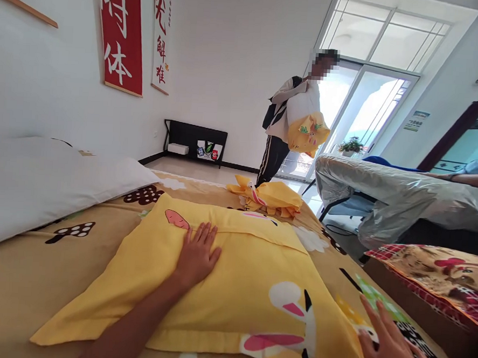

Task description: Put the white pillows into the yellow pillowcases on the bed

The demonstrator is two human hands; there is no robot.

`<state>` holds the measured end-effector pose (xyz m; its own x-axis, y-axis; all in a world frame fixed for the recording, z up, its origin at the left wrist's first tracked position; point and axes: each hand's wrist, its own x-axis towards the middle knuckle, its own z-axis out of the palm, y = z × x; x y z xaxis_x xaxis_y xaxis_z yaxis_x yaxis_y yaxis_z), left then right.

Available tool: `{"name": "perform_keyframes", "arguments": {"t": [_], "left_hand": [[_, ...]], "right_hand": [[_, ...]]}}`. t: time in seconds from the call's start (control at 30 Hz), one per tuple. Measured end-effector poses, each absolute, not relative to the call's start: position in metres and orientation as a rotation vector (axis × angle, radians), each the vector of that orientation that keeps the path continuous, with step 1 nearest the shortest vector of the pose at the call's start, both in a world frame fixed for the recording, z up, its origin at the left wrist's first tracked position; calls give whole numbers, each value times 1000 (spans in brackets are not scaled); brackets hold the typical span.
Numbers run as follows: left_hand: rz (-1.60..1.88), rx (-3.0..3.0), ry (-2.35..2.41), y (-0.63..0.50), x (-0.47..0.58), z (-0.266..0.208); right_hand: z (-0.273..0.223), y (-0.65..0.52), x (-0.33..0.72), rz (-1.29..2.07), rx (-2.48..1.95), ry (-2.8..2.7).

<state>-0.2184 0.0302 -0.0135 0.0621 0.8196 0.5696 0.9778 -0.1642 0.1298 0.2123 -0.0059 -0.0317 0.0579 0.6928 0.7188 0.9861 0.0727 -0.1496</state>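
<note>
— Closest to my camera, at about seven o'clock, comes the left forearm [141, 319], and it leads to the left hand [197, 255], which lies flat on a yellow pillow [253, 277].
— And how are its fingers?
— They are stretched out and near to each other, while the thumb stands apart.
— Where is this pillow, please?
— It fills six o'clock, upon a bed cover [1, 288] with mushroom and cloud-like prints. One folded seam runs across its far part, and pink-and-white ear shapes are printed on it at five o'clock.
— What about the right hand [399, 345]?
— At four o'clock it has the fingers spread, by the pillow's right edge. I cannot tell if it presses the cloth.
— What else reaches you at your distant post?
— I see a crumpled yellow cloth [278, 197] just beyond the pillow, near the middle of the dial. At nine o'clock lies a white pillow [52, 194]. Between one and two o'clock another person [281, 126] stands, holding a yellow printed bundle [309, 134] against the body
</note>
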Motion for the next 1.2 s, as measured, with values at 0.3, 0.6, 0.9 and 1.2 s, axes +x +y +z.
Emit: {"name": "perform_keyframes", "arguments": {"t": [0.3,0.6,0.9,1.2], "left_hand": [[-711,-2036,-1844,30,-228,-11],[-705,-2122,-1871,30,-234,-11],[-708,-2114,-1913,1,-256,-18],[-375,-1605,-2509,-130,-371,-85]], "right_hand": [[-2,65,-4,-196,-1636,-2281],[-34,69,85,-280,-1793,-2164],[-105,8,199,-59,-1978,-2034],[-127,-13,225,-21,-1960,-2027]]}}
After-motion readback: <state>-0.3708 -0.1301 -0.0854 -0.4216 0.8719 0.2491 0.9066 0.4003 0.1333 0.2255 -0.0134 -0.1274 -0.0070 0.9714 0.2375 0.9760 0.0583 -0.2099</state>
